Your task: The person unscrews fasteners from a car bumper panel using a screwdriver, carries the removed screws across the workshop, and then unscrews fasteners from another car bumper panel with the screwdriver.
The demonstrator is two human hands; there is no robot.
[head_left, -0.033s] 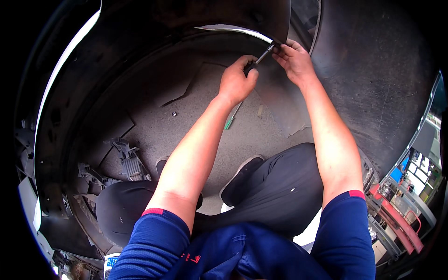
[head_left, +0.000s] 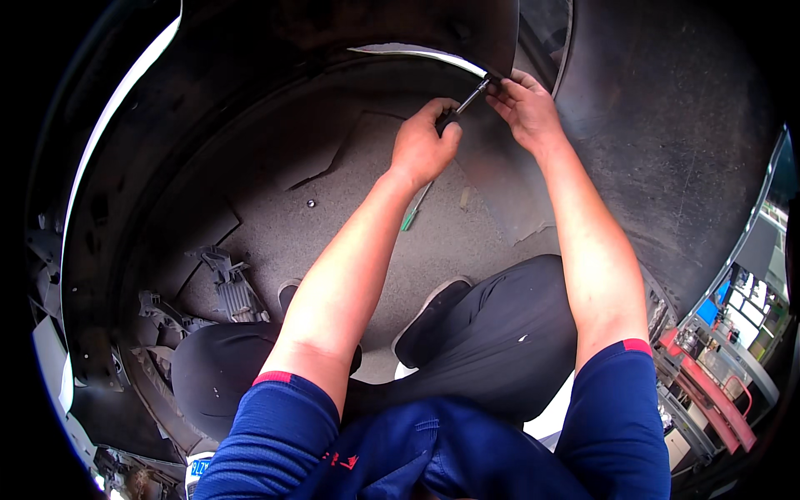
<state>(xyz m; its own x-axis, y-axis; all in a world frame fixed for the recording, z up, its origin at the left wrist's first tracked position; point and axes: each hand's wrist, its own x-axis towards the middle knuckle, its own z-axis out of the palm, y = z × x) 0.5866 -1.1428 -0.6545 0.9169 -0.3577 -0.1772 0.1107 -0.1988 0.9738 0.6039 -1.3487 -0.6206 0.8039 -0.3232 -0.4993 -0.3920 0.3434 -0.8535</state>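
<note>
I'm looking into a dark wheel arch liner [head_left: 250, 167] (grey and curved). My left hand [head_left: 423, 143] has its fingers wrapped around a screwdriver [head_left: 468, 100] handle, while my right hand [head_left: 525, 108] pinches its tip at the liner's upper edge. A green-handled tool [head_left: 410, 218] lies below.

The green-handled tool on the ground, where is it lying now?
In the head view, the green-handled tool lies on the grey floor near the picture's centre, just below the left hand and right beside the left forearm.
</note>
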